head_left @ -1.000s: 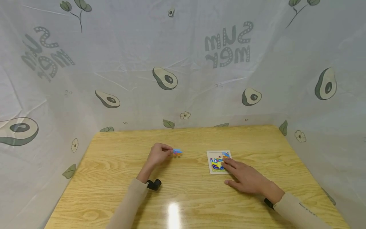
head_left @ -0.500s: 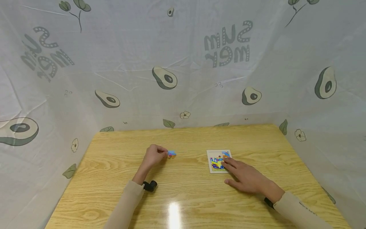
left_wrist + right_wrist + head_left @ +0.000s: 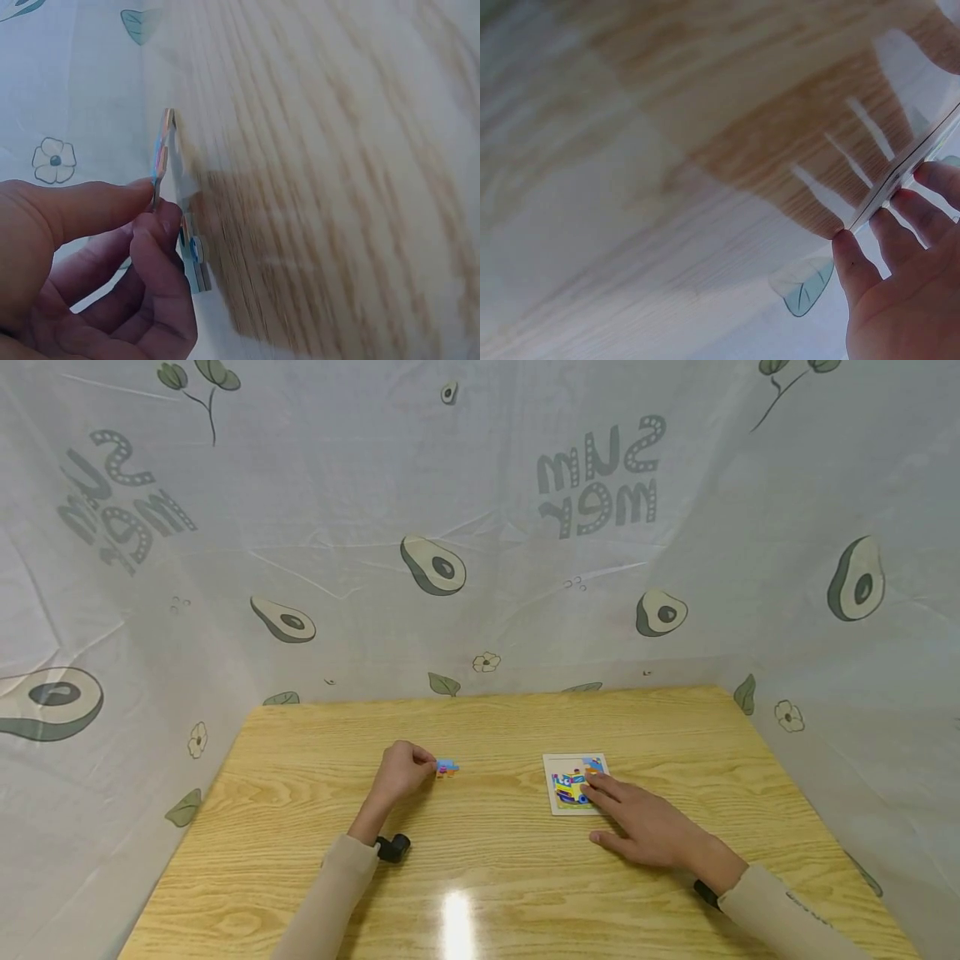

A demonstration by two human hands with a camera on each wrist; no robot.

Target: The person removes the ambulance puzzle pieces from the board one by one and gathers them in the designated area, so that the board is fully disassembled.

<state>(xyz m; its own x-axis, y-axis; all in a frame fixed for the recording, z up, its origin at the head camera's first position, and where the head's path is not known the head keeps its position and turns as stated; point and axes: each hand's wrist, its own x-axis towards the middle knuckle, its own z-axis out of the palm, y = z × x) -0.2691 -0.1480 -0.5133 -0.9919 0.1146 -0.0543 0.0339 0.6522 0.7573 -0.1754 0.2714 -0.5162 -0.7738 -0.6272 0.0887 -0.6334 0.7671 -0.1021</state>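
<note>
Between thumb and forefinger, my left hand [image 3: 403, 772] pinches a small blue, pink and orange puzzle piece [image 3: 447, 767] left of the table's middle. The left wrist view shows that piece [image 3: 161, 154] nearly edge-on in the fingertips of the left hand [image 3: 112, 262]. My right hand [image 3: 645, 822] lies flat with spread fingers, its fingertips resting on the right part of a white-framed puzzle board [image 3: 557, 762] with a yellow vehicle picture. Part of the picture is hidden under those fingers. In the right wrist view the right hand's [image 3: 907, 262] fingertips touch the board's edge [image 3: 896, 174].
A light wooden table [image 3: 480, 860] spans the work area. Behind and beside it hangs a pale curtain [image 3: 360, 527] printed with avocados, leaves and lettering. A black wrist device [image 3: 393, 848] sits at the left wrist.
Over the last second my left hand has moved left and slightly nearer with the piece pinched in it. The piece has turned a little. The right hand and board have hardly moved.
</note>
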